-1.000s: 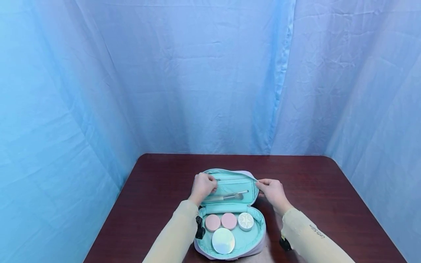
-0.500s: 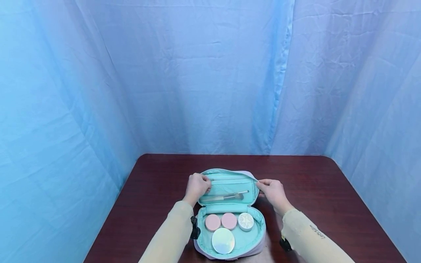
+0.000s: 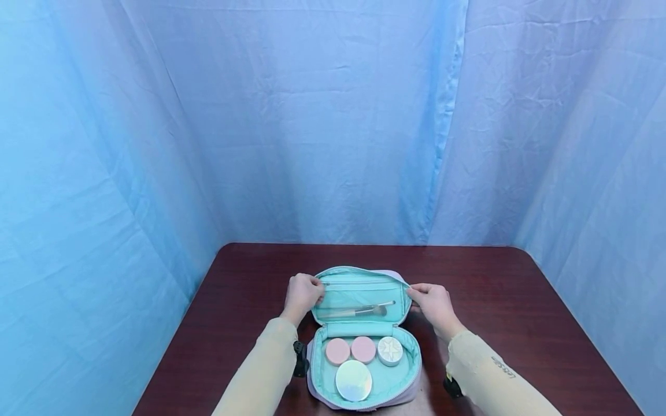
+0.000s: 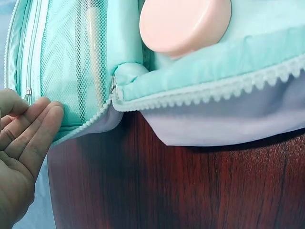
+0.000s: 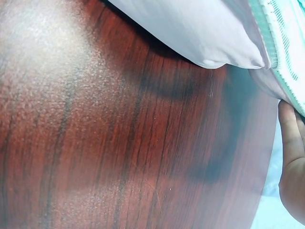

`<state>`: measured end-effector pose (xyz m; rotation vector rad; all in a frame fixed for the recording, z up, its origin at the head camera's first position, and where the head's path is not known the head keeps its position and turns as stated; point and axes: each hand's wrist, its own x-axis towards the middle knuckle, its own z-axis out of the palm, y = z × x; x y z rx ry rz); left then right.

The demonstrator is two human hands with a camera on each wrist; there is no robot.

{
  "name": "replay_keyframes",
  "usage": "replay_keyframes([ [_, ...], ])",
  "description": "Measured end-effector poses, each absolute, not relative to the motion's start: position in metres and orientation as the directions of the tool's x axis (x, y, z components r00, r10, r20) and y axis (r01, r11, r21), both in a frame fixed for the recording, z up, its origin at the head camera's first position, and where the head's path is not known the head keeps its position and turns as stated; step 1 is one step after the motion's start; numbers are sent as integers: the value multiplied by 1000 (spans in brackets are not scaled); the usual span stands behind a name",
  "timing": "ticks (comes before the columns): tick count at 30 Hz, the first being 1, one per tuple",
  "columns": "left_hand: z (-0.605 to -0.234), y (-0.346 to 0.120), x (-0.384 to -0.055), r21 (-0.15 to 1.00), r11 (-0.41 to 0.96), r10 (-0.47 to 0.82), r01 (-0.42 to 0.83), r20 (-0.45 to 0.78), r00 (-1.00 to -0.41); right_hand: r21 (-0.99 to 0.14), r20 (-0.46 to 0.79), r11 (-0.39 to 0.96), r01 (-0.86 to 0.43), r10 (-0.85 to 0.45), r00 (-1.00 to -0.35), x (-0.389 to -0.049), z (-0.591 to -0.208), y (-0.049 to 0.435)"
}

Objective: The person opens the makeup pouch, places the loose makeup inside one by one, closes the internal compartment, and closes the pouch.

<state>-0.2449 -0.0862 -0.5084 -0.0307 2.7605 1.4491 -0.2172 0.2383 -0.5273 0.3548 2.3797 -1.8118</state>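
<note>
A lilac cosmetic bag (image 3: 406,396) with mint lining lies unfolded on the table. Inside its raised lid, a mesh pocket (image 4: 59,62) holds makeup brushes (image 3: 370,311). My left hand (image 3: 303,296) is at the left end of the pocket's zipper, thumb and fingertips pinching the pull just below the metal slider (image 4: 28,92). The pull itself is mostly hidden by the fingers. With my right hand (image 3: 435,306) I pinch the lid's right edge, fingers behind it in the right wrist view. The zipper line looks closed across the pocket.
In the bag's base sit two pink round jars (image 3: 337,351) (image 3: 363,349), a white star-topped round case (image 3: 390,351) and a larger shiny round compact (image 3: 354,381). A dark red wooden table (image 3: 499,300) lies beneath. Blue curtains (image 3: 333,127) hang around it.
My left hand has slid leftward along the lid, drawing the pocket's zipper slider to the left end. The right hand keeps its hold on the lid's edge.
</note>
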Motion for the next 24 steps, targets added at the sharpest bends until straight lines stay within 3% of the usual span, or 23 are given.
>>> replay_keyframes([
  [17,-505,-97,-245,769,639,2,-8,-12,-1000,-934,-229,259,248,102,-968,-218,-529,241],
  [24,-505,-99,-247,693,720,-31,-19,6,-999,-933,-227,262,245,98,-969,-216,-530,246],
])
